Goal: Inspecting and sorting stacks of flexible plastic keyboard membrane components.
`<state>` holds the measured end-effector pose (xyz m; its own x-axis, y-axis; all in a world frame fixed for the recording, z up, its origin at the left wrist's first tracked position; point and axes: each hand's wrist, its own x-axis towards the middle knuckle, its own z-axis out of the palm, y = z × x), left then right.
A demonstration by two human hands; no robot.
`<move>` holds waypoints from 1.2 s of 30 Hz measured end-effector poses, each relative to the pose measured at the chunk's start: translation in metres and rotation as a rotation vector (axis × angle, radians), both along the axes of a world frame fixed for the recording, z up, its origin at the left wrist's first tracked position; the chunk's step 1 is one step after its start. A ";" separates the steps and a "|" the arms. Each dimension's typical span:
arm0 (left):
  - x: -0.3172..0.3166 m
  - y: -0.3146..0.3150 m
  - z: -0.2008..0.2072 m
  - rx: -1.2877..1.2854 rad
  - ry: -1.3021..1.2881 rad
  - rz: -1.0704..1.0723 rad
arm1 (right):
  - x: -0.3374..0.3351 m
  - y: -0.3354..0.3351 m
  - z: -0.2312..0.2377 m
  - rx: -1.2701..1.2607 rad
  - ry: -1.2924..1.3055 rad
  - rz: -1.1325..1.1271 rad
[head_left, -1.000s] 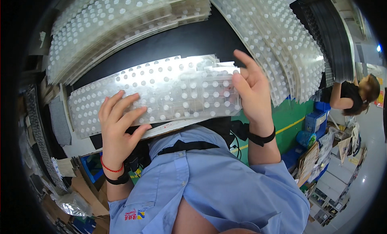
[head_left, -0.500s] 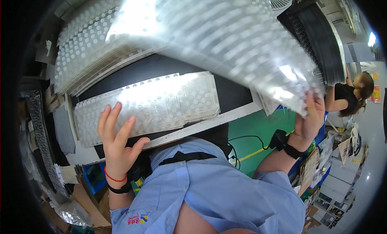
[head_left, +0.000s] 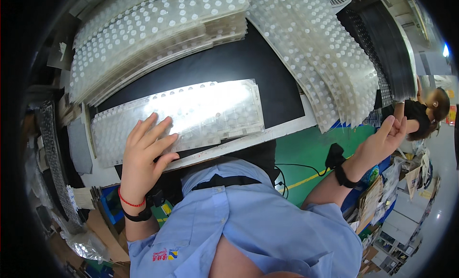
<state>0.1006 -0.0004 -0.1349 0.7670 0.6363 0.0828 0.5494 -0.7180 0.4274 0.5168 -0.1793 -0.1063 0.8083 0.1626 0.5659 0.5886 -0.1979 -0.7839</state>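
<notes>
My left hand point(head_left: 148, 149) rests with fingers spread on the near stack of clear plastic sheets point(head_left: 205, 110), which are patterned with round bumps and catch a bright glare. To the right, my right hand point(head_left: 380, 143) hangs in the air beyond the table edge, its fingers loosely bent and apart with nothing in them. Closest to it is a fanned pile of clear sheets with white round dots point(head_left: 320, 62), whose near end overhangs the table. A taller stack of dotted clear sheets point(head_left: 158, 27) lies at the back left.
The stacks lie on a black tabletop point(head_left: 282, 96) with a pale front edge point(head_left: 287, 128). Black perforated sheets point(head_left: 394, 58) are stacked at the far right, where another person point(head_left: 423, 113) stands. A cable point(head_left: 301, 166) hangs above the green floor point(head_left: 296, 151).
The clear dotted sheet my right hand was swinging now lies on the right pile, let go. My right hand has moved slightly right. The left hand has come down onto the near stack.
</notes>
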 end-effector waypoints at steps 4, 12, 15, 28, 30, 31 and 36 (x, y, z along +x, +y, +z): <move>-0.007 -0.001 -0.003 -0.027 -0.106 0.027 | -0.068 0.038 -0.017 -0.206 -0.096 0.609; 0.004 0.019 0.064 0.535 -0.194 0.032 | -0.116 0.110 -0.048 -0.157 0.066 1.194; 0.001 0.015 0.096 0.573 -0.226 0.104 | -0.136 0.108 -0.032 0.028 0.468 1.191; 0.017 0.022 0.002 0.198 0.032 0.191 | -0.123 0.103 -0.067 -0.209 1.041 1.072; 0.017 0.024 0.000 0.179 0.028 0.224 | -0.124 0.108 -0.056 -0.245 1.078 1.036; 0.018 0.025 0.000 0.193 0.006 0.219 | -0.125 0.109 -0.054 -0.277 1.114 1.002; 0.019 0.025 -0.001 0.177 -0.039 0.244 | -0.126 0.108 -0.060 -0.309 1.037 0.982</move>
<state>0.1191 0.0246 -0.1362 0.5871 0.7747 0.2349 0.7007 -0.6316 0.3317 0.3904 -0.0712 -0.1660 0.3175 0.8820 -0.3483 -0.2072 -0.2939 -0.9331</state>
